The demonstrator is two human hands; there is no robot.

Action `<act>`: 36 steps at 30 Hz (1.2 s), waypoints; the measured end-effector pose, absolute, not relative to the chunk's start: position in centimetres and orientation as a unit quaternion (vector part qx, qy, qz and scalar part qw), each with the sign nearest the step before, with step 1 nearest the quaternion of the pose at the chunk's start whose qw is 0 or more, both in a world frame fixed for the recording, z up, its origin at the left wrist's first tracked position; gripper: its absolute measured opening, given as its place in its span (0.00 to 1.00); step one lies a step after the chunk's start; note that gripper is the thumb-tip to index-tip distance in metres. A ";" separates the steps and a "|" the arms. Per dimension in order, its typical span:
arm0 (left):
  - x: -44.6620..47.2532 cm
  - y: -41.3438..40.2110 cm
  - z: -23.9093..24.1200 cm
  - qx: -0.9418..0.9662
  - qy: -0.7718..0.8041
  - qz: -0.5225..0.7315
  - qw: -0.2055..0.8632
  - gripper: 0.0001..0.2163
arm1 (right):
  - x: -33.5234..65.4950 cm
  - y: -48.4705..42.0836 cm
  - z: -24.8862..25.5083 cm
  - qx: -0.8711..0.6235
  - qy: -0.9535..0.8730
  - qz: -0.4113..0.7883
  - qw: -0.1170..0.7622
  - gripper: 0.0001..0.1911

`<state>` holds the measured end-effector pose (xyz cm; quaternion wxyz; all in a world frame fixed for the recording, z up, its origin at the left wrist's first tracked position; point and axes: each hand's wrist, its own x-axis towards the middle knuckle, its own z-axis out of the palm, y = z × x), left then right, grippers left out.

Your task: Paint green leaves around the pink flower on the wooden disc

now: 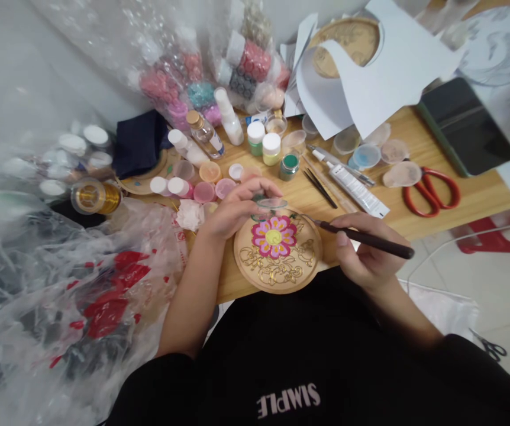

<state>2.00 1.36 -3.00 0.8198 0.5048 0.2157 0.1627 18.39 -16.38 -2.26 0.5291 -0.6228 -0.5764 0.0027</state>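
Head view shows the left hand (241,206) pinching a clear cup (271,203) over the round board (303,258) at the counter's (397,142) near edge, probably keeping it close, while the right hand (364,255) pinches a dark-handled tool (370,238) pen-style, likely for control.

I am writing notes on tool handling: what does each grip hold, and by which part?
Left grip: a small clear cup, apparently by its side. Right grip: a slim tool, by the front of its dark handle.

Over the flowered disc (278,254), I can't quite see where the tool (373,239) ends; the left hand (239,207) partly hides a container (270,203).
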 end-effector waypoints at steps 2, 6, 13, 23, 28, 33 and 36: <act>2.0 1.4 -3.0 0.506 0.216 0.162 0.819 0.13 | 18.4 -16.7 -2.7 -0.620 -0.562 0.007 0.547 0.08; 2.0 1.3 -2.9 0.497 0.220 0.160 0.824 0.13 | 18.4 -17.0 -3.5 -0.630 -0.468 0.040 0.619 0.08; 2.2 1.0 -2.4 0.458 0.201 0.214 0.839 0.12 | 17.4 -15.4 -1.4 -0.574 -0.365 0.026 0.732 0.04; 2.1 0.8 -2.1 0.432 0.201 0.240 0.846 0.15 | 16.0 -13.3 -0.2 -0.553 -0.610 0.033 0.567 0.13; 2.2 0.8 -2.2 0.426 0.192 0.233 0.853 0.15 | 15.8 -12.9 0.0 -0.556 -0.626 0.025 0.545 0.13; 2.3 0.7 -2.2 0.427 0.187 0.230 0.854 0.15 | 15.8 -13.0 0.1 -0.565 -0.616 0.021 0.549 0.12; 2.3 0.6 -2.1 0.431 0.192 0.231 0.851 0.14 | 15.8 -13.0 0.2 -0.565 -0.627 0.018 0.536 0.13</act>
